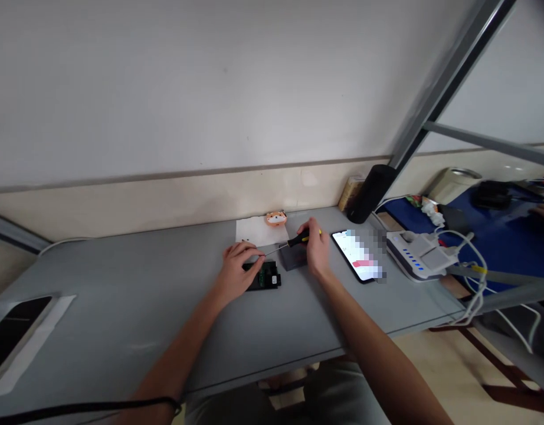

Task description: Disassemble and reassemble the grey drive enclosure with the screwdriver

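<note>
My right hand (317, 251) grips a small screwdriver (294, 241) with a black and yellow handle, its thin metal shaft pointing left. At the shaft's tip, the thumb and index finger of my left hand (239, 268) are pinched together; whatever they hold is too small to make out. Under my left hand lies an open black device with a green circuit board (267, 275), partly covered by the fingers. A dark flat case part (292, 258) rests beneath the screwdriver, beside the device. Behind them, a white paper sheet (254, 230) carries a few tiny dark specks.
An orange animal-face case (276, 218) sits by the paper. A lit phone (356, 257) lies right of my hand, then a white power strip (416, 254) with cables. A black cylinder (372, 193) stands against the wall. A dark-screened tablet (17, 330) is far left.
</note>
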The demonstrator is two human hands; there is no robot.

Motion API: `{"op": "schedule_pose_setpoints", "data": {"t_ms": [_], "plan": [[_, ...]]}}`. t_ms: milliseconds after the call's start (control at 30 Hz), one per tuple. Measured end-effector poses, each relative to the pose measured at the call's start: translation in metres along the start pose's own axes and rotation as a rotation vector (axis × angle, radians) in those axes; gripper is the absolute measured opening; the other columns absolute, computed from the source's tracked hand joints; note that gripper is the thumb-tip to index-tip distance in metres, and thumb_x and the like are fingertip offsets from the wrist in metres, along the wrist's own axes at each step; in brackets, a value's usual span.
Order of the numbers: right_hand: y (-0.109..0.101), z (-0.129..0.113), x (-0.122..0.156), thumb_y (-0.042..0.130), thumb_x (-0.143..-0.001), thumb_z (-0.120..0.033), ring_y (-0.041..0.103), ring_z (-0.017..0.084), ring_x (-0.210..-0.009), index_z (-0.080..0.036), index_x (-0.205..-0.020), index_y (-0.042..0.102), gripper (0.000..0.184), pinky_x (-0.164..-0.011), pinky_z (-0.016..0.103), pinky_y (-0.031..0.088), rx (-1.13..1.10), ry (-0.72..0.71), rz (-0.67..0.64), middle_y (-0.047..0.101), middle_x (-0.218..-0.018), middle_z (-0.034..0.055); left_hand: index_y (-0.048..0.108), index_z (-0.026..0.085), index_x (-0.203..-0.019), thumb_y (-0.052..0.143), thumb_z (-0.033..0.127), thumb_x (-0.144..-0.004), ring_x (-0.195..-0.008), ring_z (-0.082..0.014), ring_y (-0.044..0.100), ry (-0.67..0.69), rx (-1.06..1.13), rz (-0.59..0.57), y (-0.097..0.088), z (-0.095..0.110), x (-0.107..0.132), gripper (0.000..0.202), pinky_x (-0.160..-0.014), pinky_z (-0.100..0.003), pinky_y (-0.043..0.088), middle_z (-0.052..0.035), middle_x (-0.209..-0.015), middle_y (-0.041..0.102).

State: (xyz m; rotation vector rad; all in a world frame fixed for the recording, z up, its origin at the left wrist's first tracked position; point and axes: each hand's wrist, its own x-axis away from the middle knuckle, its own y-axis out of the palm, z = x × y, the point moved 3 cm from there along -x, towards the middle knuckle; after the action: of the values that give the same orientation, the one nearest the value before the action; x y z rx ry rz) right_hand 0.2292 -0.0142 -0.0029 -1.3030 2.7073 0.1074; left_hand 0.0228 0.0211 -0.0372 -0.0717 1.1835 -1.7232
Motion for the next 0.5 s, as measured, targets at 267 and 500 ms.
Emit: {"op": "schedule_pose_setpoints", "data": {"t_ms": [267,500], "plan": [[-0.007,0.006,-0.008,0.044,-0.084,-0.069,0.054,0.017,-0.058,-0.023,-0.061,0.057,0.053,-0.052,0.029,0.045,0.003,0.056,0.102,0.057,-0.061,0.0019,0.076,0.026,-0.091,0.057,0.037,-0.1,-0.096,-0.0243,0.067,-0.068,-0.039,-0.09,-0.015,-0.018,-0.013,0.023,-0.097,-0.045,0.044,-0.0029,-0.094,0.075],[-0.014,0.015,-0.016,0.048,-0.084,-0.062,0.06,0.019,-0.063,-0.022,-0.063,0.06,0.046,-0.055,0.03,0.049,-0.053,0.186,0.213,0.063,-0.068,0.0035,0.077,0.024,-0.086,0.069,0.029,-0.093,-0.098,-0.0263,0.065,0.014,-0.176,-0.191,-0.002,-0.013,-0.072,0.012,-0.093,-0.042,0.043,-0.0042,-0.089,0.072]]}}
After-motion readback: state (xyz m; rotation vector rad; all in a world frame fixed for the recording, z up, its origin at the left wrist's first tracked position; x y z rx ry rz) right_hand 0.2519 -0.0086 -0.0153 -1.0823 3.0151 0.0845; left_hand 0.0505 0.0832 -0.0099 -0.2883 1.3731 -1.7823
